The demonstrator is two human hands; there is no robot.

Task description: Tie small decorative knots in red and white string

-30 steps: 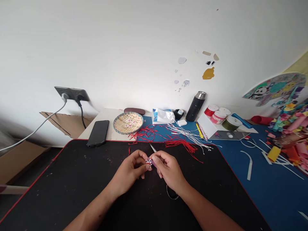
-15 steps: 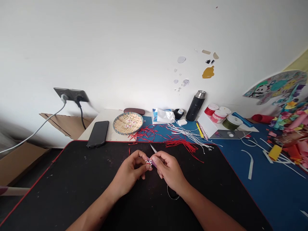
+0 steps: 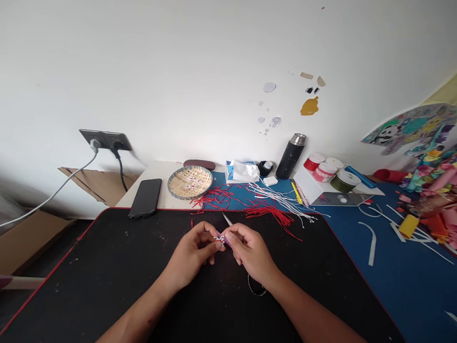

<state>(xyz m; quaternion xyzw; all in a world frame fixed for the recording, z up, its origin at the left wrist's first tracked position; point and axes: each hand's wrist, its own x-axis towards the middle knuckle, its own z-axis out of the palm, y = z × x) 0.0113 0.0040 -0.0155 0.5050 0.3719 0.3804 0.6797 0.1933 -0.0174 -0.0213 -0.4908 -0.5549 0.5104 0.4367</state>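
Note:
My left hand (image 3: 194,250) is closed, its thumb and fingers pinching a small flower-shaped knot of white and red cord (image 3: 219,240). Right beside it, my right hand (image 3: 248,247) is closed on a small purple piece (image 3: 226,237), mostly hidden by the fingers, so its kind is unclear. The purple piece meets or nearly meets the knot. Under my right hand lies a pair of scissors on the black mat: its blade tip (image 3: 227,219) points away, and a handle loop (image 3: 256,287) shows near my wrist.
Behind the mat (image 3: 124,286) lie red cords (image 3: 271,214), white cords (image 3: 285,200) and a woven basket (image 3: 190,183) with small knots in it. A phone (image 3: 145,198) is at left. Tissue box (image 3: 242,172), black flask (image 3: 291,156) and cord spools (image 3: 324,172) line the back.
Both hands stay almost in place. The knot has tilted slightly and shifted a little up and to the left between the fingers.

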